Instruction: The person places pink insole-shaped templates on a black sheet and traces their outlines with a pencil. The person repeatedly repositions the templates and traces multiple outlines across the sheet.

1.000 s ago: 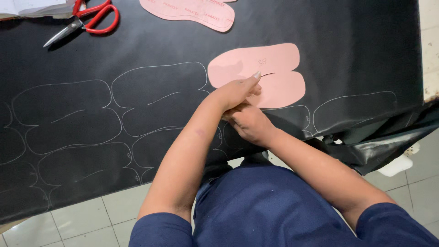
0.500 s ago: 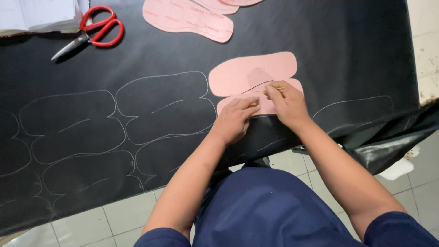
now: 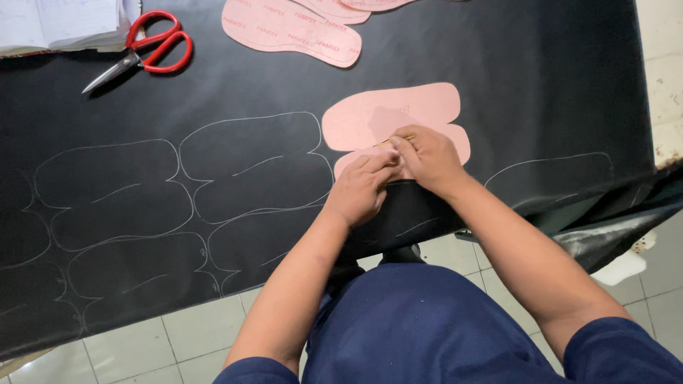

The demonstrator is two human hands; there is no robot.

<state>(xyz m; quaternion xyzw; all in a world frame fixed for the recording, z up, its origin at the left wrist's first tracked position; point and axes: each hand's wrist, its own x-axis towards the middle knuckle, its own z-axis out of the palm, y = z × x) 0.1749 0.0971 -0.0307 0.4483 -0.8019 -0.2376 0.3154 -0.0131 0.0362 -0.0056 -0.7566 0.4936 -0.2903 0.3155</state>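
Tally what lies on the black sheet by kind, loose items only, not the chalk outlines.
Pink sole-shaped template under the hands: 1
Pink sole-shaped pieces at the top edge: at least 2, overlapping and partly out of frame
Red-handled scissors: 1
Stack of white paper: 1
Thin marking stick in the right hand: 1
Total: at least 6

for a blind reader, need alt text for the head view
Two hands press a pink template onto black sheet material; the right hand holds a thin marking tool, the left hand steadies the template. Traced outlines lie left, red scissors beyond.
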